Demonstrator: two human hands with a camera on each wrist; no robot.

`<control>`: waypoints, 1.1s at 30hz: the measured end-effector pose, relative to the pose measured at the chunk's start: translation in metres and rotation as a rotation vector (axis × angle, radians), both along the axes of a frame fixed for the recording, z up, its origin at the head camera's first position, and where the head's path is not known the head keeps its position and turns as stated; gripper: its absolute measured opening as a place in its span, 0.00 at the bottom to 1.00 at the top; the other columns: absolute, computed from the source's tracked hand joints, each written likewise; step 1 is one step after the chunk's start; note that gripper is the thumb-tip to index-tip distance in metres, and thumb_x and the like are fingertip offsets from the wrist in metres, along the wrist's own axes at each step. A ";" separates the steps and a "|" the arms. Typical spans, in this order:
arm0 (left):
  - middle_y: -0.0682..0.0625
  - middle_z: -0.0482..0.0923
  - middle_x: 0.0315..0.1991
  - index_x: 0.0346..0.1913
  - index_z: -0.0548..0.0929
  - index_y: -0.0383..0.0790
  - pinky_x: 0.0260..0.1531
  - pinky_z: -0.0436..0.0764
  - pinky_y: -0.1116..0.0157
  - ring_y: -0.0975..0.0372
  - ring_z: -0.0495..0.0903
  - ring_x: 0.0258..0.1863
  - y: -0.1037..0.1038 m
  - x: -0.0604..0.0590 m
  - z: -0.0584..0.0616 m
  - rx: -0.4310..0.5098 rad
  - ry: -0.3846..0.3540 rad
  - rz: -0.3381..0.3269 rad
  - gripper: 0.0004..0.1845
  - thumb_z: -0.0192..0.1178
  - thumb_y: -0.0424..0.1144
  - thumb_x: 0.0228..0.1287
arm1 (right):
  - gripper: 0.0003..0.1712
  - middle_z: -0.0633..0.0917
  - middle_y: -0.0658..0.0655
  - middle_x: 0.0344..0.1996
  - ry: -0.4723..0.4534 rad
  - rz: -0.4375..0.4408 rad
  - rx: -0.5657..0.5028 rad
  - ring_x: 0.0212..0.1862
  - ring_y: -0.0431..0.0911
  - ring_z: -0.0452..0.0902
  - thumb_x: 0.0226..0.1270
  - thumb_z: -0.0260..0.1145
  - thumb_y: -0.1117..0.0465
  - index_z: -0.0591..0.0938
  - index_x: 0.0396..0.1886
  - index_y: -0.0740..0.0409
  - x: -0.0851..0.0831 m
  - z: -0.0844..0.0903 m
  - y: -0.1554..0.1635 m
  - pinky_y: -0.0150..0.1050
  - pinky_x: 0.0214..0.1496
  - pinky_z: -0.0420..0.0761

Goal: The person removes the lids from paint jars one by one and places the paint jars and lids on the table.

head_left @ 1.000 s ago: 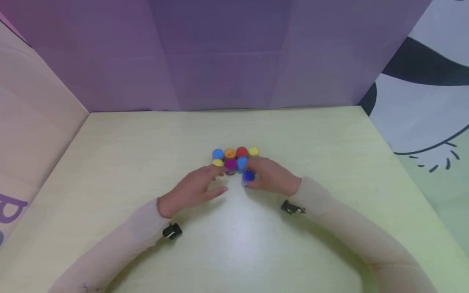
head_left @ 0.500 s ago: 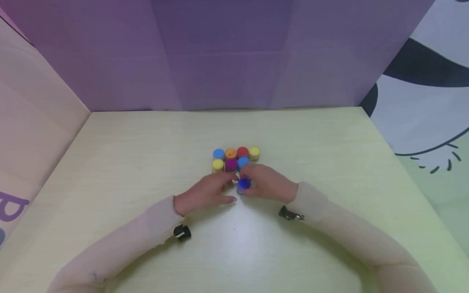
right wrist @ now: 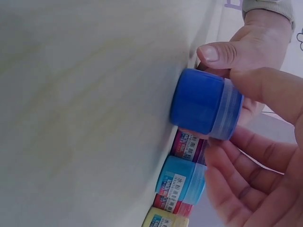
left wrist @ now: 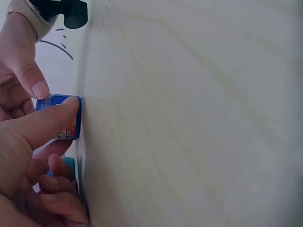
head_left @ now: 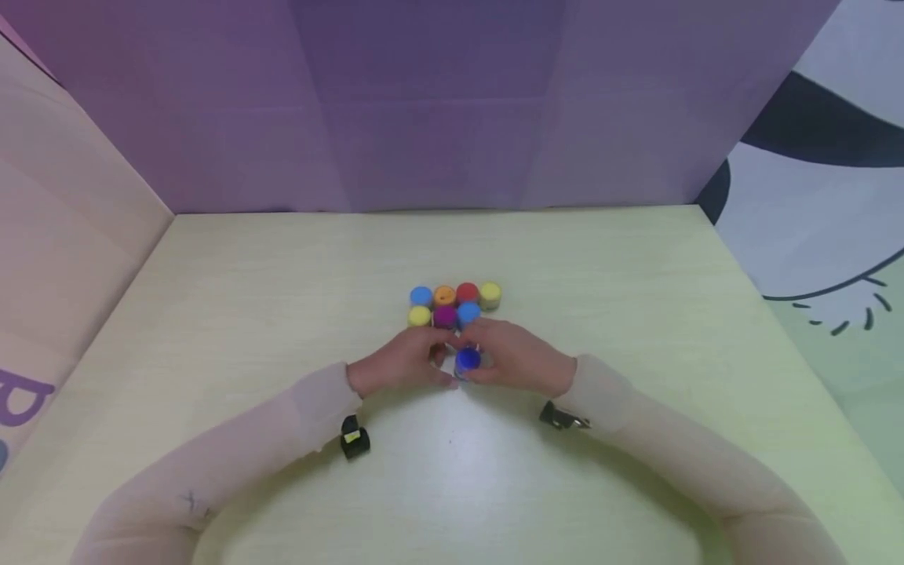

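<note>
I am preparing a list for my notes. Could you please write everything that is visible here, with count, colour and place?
Small dark blue-lidded paint jar: one, dark blue, near the table middle, held between both hands.
Small round paint jars: seven, in two rows behind the hands; back row blue, orange, red, yellow; front row yellow, magenta, light blue.
Table: one, pale yellow-green wood.
Back panel: one, purple.
Side panel: one, pink, left.
Wrist cameras: two, black, at each wrist.
Left hand: grips the jar.
Right hand: grips the jar.
</note>
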State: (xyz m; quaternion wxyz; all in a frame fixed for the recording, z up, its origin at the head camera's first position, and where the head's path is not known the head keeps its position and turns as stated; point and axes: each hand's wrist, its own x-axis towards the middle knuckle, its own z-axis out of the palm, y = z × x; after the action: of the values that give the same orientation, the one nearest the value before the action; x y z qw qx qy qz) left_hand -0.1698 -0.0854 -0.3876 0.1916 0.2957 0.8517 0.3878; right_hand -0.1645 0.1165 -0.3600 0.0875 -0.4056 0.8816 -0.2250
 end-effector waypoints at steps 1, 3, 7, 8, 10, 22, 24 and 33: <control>0.52 0.72 0.25 0.51 0.81 0.42 0.29 0.72 0.70 0.63 0.70 0.28 0.000 0.000 0.000 0.008 -0.017 0.003 0.22 0.72 0.36 0.50 | 0.17 0.80 0.48 0.35 0.005 -0.006 0.004 0.37 0.41 0.74 0.56 0.71 0.59 0.80 0.44 0.59 0.000 -0.001 0.001 0.32 0.42 0.76; 0.52 0.71 0.24 0.51 0.81 0.43 0.28 0.70 0.70 0.62 0.69 0.27 0.001 -0.001 -0.001 0.031 -0.055 0.009 0.21 0.71 0.36 0.51 | 0.17 0.80 0.47 0.32 0.011 -0.032 0.016 0.36 0.41 0.74 0.55 0.71 0.57 0.80 0.43 0.58 0.001 -0.001 0.003 0.33 0.40 0.75; 0.51 0.69 0.25 0.48 0.82 0.45 0.27 0.67 0.70 0.61 0.68 0.27 0.002 -0.002 -0.003 0.064 -0.128 0.040 0.19 0.71 0.37 0.51 | 0.19 0.79 0.46 0.29 0.019 -0.092 0.049 0.33 0.40 0.72 0.53 0.73 0.52 0.79 0.40 0.57 0.004 -0.001 0.006 0.33 0.37 0.75; 0.51 0.69 0.25 0.48 0.82 0.45 0.27 0.67 0.70 0.61 0.68 0.27 0.002 -0.003 -0.004 0.070 -0.142 0.046 0.19 0.71 0.37 0.51 | 0.20 0.79 0.46 0.28 0.013 -0.105 0.053 0.32 0.40 0.72 0.53 0.74 0.52 0.78 0.39 0.57 0.005 0.000 0.006 0.33 0.36 0.75; 0.51 0.69 0.25 0.47 0.82 0.45 0.26 0.66 0.70 0.61 0.68 0.27 0.002 -0.004 -0.005 0.068 -0.156 0.052 0.18 0.71 0.37 0.51 | 0.20 0.78 0.46 0.26 0.004 -0.122 0.060 0.30 0.40 0.72 0.53 0.74 0.51 0.78 0.39 0.57 0.006 0.001 0.007 0.33 0.35 0.74; 0.53 0.70 0.22 0.47 0.82 0.41 0.25 0.68 0.71 0.64 0.68 0.25 0.001 -0.010 -0.011 0.036 -0.071 -0.034 0.18 0.71 0.34 0.51 | 0.21 0.70 0.45 0.18 0.011 -0.131 0.095 0.22 0.38 0.65 0.52 0.73 0.46 0.74 0.32 0.55 0.010 0.000 -0.002 0.29 0.25 0.65; 0.53 0.70 0.22 0.48 0.82 0.41 0.25 0.67 0.71 0.64 0.68 0.25 0.001 -0.010 -0.010 0.039 -0.059 -0.055 0.18 0.71 0.34 0.51 | 0.21 0.69 0.45 0.17 0.008 -0.128 0.089 0.22 0.38 0.65 0.52 0.73 0.46 0.74 0.32 0.55 0.010 0.000 -0.003 0.30 0.25 0.65; 0.55 0.68 0.19 0.52 0.81 0.40 0.23 0.64 0.72 0.66 0.66 0.21 -0.001 -0.008 -0.008 0.042 -0.007 -0.120 0.21 0.70 0.35 0.52 | 0.18 0.71 0.46 0.19 0.032 -0.037 0.076 0.23 0.37 0.65 0.56 0.71 0.49 0.75 0.33 0.56 0.007 -0.002 -0.004 0.28 0.27 0.66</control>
State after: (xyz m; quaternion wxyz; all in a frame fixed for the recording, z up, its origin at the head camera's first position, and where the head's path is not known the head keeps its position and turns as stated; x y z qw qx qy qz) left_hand -0.1778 -0.0867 -0.3954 0.2113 0.3486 0.8236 0.3944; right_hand -0.1574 0.1124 -0.3620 0.0842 -0.3891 0.8982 -0.1865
